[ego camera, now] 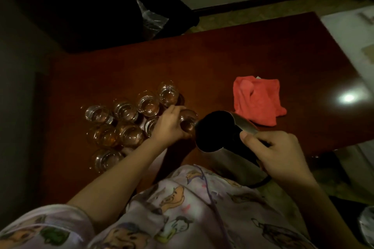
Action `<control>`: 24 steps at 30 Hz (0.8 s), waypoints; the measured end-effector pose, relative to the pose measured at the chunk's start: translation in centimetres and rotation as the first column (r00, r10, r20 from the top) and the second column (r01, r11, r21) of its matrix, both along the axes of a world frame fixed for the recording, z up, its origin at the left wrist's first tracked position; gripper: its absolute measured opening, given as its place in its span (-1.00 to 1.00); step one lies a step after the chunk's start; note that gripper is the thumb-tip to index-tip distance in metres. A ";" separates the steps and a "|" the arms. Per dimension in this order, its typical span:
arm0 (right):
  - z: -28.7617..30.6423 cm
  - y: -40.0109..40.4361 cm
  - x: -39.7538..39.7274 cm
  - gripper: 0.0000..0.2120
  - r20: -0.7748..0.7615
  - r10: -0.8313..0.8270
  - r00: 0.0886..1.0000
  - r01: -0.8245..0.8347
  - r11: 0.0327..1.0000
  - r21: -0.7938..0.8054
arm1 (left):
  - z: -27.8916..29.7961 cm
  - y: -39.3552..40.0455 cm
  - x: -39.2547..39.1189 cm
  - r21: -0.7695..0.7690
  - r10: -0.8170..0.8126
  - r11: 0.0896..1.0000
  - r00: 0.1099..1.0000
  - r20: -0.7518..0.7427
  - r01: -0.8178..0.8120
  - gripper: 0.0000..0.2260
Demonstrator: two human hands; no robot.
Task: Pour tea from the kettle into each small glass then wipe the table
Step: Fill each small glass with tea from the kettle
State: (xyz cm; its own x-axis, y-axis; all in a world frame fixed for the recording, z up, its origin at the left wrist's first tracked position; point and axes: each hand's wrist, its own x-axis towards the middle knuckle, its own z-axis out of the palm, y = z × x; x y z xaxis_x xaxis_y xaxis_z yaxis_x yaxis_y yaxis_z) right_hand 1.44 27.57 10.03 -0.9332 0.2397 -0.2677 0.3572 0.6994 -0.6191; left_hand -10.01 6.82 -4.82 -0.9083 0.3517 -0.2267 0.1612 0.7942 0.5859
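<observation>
My right hand grips the handle of a steel kettle, tilted leftward with its spout at the rim of a small glass. My left hand is wrapped around that glass just above the dark red table. Several other small glasses stand clustered to the left; two of them hold amber tea, and the rest look clear. A folded red cloth lies on the table to the right, beyond the kettle.
A dark bin with a plastic liner stands on the floor past the table's far edge. A white surface borders the table on the right. A bright light glare reflects off the tabletop.
</observation>
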 end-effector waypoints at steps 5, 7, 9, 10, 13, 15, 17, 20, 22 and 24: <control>1.6 -0.9 0.1 -0.40 0.112 0.183 0.977 -0.196 0.973 0.124 | -1.4 -0.6 2.8 0.193 -0.031 0.980 0.995 -0.093 0.049 -0.25; 2.4 -1.3 0.0 -0.38 0.166 0.200 0.966 -0.228 0.959 0.171 | -1.6 -0.7 4.1 0.225 -0.015 0.973 0.990 -0.137 0.046 -0.26; 3.2 -1.7 -0.2 -0.38 0.213 0.216 0.953 -0.263 0.937 0.228 | -1.7 -1.0 5.1 0.258 0.017 0.966 0.990 -0.137 0.019 -0.26; 3.7 -2.0 -0.3 -0.41 0.240 0.226 0.944 -0.285 0.924 0.254 | -1.9 -1.2 5.5 0.281 0.036 0.960 0.991 -0.130 0.002 -0.26; 4.6 -2.6 -0.5 -0.44 0.331 0.245 0.911 -0.349 0.886 0.305 | -2.0 -1.5 6.8 0.332 0.069 0.943 0.994 -0.084 -0.038 -0.24; 5.0 -3.0 -0.6 -0.44 0.376 0.253 0.891 -0.381 0.867 0.321 | -2.0 -1.6 7.5 0.356 0.077 0.933 0.995 -0.055 -0.053 -0.24; 5.2 -3.4 -0.6 -0.45 0.399 0.259 0.880 -0.403 0.852 0.336 | -1.9 -1.6 8.1 0.382 0.092 0.921 0.995 -0.024 -0.076 -0.25; 5.5 -4.1 -0.5 -0.45 0.422 0.259 0.869 -0.424 0.829 0.365 | -1.8 -1.7 8.4 0.410 0.083 0.909 0.997 -0.007 -0.073 -0.26; 5.7 -4.6 -0.4 -0.45 0.451 0.249 0.857 -0.437 0.816 0.379 | -2.0 -1.8 8.6 0.418 0.070 0.907 0.998 -0.005 -0.062 -0.27; 5.8 -5.3 -0.4 -0.45 0.488 0.237 0.840 -0.452 0.803 0.387 | -2.0 -1.9 8.8 0.415 0.074 0.906 0.997 0.027 -0.079 -0.27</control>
State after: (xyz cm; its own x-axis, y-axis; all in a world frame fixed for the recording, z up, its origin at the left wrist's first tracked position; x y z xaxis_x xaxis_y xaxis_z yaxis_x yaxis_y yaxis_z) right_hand 1.02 22.29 15.88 -0.8118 0.1172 -0.5721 0.1696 0.9848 -0.0388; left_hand -1.21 4.96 -6.80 -0.9345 0.3459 -0.0846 0.1021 0.4879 0.8669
